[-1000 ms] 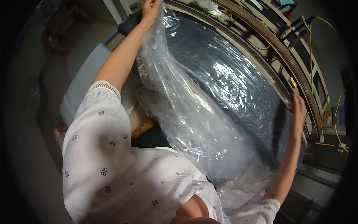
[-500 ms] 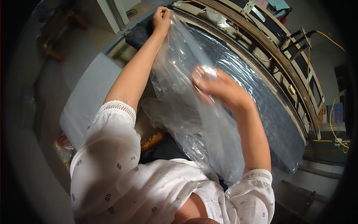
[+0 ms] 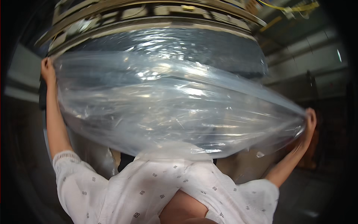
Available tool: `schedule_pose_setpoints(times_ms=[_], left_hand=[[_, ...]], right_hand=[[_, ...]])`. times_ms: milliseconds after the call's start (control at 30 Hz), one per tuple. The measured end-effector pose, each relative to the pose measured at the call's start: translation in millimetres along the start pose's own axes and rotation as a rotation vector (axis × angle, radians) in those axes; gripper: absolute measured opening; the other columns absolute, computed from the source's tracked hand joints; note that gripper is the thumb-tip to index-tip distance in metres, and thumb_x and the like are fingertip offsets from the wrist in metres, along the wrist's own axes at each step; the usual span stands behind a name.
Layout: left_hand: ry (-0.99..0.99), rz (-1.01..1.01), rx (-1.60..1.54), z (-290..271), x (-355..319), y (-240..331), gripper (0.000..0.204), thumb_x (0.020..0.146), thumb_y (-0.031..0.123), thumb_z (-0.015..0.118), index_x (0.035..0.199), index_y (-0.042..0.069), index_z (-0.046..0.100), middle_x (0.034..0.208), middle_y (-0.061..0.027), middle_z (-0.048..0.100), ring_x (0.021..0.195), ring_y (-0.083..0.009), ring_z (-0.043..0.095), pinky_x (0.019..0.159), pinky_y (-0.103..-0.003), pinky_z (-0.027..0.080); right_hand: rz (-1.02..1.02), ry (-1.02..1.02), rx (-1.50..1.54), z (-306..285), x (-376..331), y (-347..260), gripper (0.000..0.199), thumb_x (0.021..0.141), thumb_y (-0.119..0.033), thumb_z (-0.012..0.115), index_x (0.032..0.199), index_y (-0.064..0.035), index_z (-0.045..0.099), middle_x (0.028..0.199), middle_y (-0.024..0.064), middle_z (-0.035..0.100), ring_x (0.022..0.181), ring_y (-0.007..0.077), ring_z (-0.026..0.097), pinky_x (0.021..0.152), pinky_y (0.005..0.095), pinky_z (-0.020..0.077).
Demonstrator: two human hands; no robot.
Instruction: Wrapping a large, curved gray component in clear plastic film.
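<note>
A wide, clear plastic sheet (image 3: 175, 100) stretched between a person's two bare hands, covering the near part of a dark, shiny tabletop (image 3: 227, 48) and reaching past it toward the wearer's white printed shirt (image 3: 149, 190). By the tabletop's left end, the left hand (image 3: 48, 69) had its fingers curled closed on one corner of the sheet. Beyond the tabletop's right end, and nearer the wearer, the right hand (image 3: 310, 117) gripped the sheet's gathered end, fingers folded. A railed frame (image 3: 167, 16) ran along the tabletop's far edge.
</note>
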State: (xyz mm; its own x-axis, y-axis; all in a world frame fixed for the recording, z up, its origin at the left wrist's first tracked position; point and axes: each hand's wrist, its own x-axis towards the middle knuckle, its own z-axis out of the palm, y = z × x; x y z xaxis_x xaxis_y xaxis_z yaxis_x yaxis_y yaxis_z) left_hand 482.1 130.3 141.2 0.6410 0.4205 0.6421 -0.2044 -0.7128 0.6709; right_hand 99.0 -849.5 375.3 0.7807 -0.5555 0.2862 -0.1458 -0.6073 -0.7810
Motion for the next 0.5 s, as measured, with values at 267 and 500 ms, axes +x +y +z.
schedule_pose_setpoints(times_ms=[267,500], left_hand=[[0.119,-0.055,0.405,-33,-9,-57,0.033,0.088,0.026,0.048,0.103,-0.002,0.055,0.103,-0.0186,0.058,0.096,-0.0314,0.055,0.086,-0.036,0.041],[0.004,-0.12,0.845,-203,-20,-89,0.03,0.091,0.025,0.042,0.111,0.004,0.05,0.109,-0.0193,0.056,0.1,-0.0362,0.053,0.082,-0.04,0.042]], right_hand=[[-0.807,0.705,-0.861,135,92,-108,0.019,0.08,-0.02,0.061,0.095,-0.0107,0.054,0.094,0.0063,0.055,0.092,0.0227,0.054,0.077,0.035,0.0435],[-0.332,-0.217,-0.64,248,104,54,0.072,0.07,-0.04,0.069,0.13,-0.011,0.04,0.137,0.0171,0.033,0.123,0.036,0.034,0.1,0.0408,0.0318]])
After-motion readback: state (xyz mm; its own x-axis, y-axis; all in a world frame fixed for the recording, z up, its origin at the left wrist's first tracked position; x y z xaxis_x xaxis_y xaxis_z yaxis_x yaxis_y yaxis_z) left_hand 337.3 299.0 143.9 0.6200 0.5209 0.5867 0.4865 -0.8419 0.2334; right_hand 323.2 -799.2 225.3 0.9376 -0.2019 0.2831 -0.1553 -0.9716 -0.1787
